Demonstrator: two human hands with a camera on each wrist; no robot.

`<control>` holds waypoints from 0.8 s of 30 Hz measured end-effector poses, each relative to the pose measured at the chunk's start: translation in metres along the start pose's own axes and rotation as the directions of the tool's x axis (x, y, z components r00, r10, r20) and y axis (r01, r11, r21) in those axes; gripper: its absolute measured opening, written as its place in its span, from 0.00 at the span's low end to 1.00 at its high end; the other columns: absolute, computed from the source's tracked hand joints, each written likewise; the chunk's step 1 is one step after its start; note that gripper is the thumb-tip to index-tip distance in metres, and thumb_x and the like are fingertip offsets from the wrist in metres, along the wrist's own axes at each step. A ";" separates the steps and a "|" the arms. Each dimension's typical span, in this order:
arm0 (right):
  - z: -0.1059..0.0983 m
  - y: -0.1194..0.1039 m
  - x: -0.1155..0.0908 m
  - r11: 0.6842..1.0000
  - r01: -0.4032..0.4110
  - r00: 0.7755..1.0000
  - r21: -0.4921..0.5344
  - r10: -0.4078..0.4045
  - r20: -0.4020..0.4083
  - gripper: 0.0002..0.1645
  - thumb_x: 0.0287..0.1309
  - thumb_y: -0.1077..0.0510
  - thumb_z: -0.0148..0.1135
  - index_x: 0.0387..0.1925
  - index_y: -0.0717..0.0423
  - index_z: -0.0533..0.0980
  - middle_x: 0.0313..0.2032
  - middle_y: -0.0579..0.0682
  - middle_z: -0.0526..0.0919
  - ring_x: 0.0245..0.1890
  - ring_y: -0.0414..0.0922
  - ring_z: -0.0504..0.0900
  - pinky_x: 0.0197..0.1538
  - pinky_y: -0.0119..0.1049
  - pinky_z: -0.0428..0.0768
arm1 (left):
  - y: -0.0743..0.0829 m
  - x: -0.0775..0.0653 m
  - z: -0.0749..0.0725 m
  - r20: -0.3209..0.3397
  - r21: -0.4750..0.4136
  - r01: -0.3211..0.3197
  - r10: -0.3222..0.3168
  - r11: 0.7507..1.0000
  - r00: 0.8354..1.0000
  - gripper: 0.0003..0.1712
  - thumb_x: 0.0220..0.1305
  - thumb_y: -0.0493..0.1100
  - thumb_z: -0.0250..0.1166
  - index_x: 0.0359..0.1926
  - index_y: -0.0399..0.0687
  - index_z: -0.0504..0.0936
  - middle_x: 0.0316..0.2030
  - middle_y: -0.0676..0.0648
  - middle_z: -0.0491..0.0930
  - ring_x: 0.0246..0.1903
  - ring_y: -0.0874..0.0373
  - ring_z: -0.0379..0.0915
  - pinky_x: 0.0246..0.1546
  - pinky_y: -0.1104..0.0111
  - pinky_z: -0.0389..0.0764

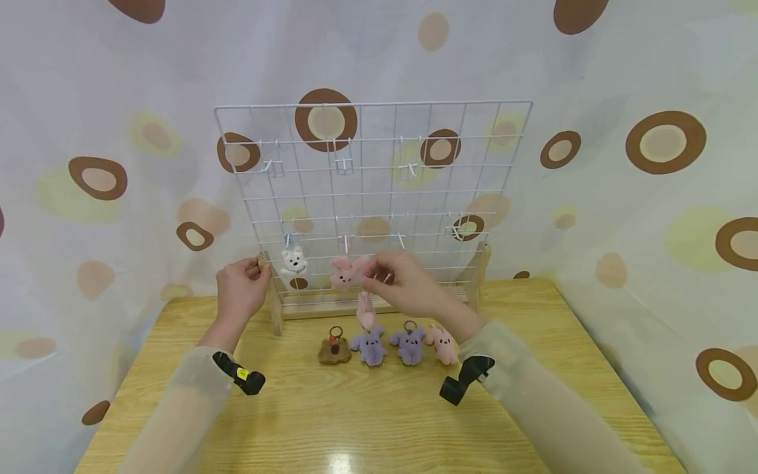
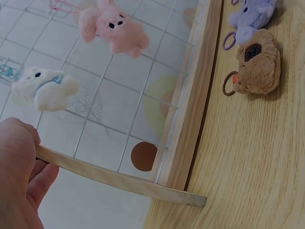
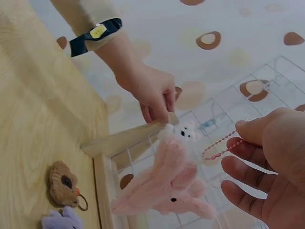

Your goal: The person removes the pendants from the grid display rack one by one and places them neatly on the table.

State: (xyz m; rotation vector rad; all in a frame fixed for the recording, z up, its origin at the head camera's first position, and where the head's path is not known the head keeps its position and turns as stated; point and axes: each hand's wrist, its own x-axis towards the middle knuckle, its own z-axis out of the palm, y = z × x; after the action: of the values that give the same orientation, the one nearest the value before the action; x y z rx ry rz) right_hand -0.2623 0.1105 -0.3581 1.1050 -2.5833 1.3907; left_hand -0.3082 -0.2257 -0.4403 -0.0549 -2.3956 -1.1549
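My left hand (image 1: 241,288) grips the top of the wooden side post (image 2: 119,179) of a white wire grid rack (image 1: 322,197). Between thumb and forefinger, my right hand (image 1: 405,282) pinches a pink ball chain (image 3: 220,147). From that chain a pink plush keychain (image 1: 366,315) dangles in front of the rack's lower part. Just behind it, another pink plush bunny (image 1: 341,275) hangs on a rack hook. To its left hangs a white plush bear (image 1: 293,261). In the right wrist view the pink plushes overlap, so their outlines are hard to separate.
On the wooden table (image 1: 296,421) before the rack lie a brown plush (image 1: 334,350), two purple plushes (image 1: 371,347) and a pink plush (image 1: 444,345). Several white hooks (image 1: 408,170) on the grid hold nothing. A patterned cloth (image 1: 616,217) backs the table.
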 end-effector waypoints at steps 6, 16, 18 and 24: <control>0.020 -0.001 0.003 0.997 0.078 0.996 0.011 -0.079 0.051 0.03 0.74 0.62 0.65 0.41 0.59 0.83 0.35 0.46 0.83 0.33 0.42 0.81 0.37 0.44 0.84 | -0.001 0.000 0.000 0.005 -0.003 0.008 -0.008 1.000 1.000 0.18 0.74 0.39 0.65 0.53 0.25 0.86 0.42 0.31 0.88 0.44 0.41 0.89 0.43 0.51 0.88; 0.043 0.002 0.008 0.997 0.068 0.993 0.044 -0.072 0.093 0.04 0.74 0.64 0.64 0.42 0.60 0.83 0.35 0.54 0.86 0.32 0.43 0.82 0.34 0.39 0.84 | -0.001 0.001 0.000 0.011 -0.010 0.013 -0.013 1.000 1.000 0.18 0.74 0.39 0.66 0.53 0.25 0.86 0.43 0.30 0.87 0.45 0.40 0.88 0.45 0.51 0.88; 0.049 0.003 0.010 0.996 0.073 0.992 0.044 -0.077 0.097 0.04 0.74 0.64 0.64 0.42 0.61 0.83 0.35 0.54 0.86 0.32 0.42 0.82 0.34 0.38 0.84 | -0.002 0.001 0.000 0.013 -0.009 0.017 -0.016 1.000 1.000 0.18 0.74 0.39 0.65 0.53 0.25 0.86 0.43 0.30 0.87 0.45 0.41 0.88 0.45 0.51 0.88; 0.065 0.002 0.017 0.989 0.136 0.983 0.056 -0.141 0.115 0.04 0.73 0.65 0.65 0.42 0.63 0.84 0.34 0.51 0.86 0.33 0.39 0.82 0.36 0.41 0.86 | -0.003 0.002 0.000 0.021 -0.016 0.031 -0.031 0.999 0.999 0.18 0.74 0.39 0.66 0.53 0.26 0.86 0.44 0.30 0.87 0.45 0.41 0.88 0.44 0.53 0.87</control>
State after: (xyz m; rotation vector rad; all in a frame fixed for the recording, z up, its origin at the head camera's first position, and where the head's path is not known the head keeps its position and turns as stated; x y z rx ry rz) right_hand -0.2562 0.0532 -0.3933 1.3864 -2.5048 1.4031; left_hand -0.3106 -0.2279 -0.4414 -0.0353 -2.4133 -1.1933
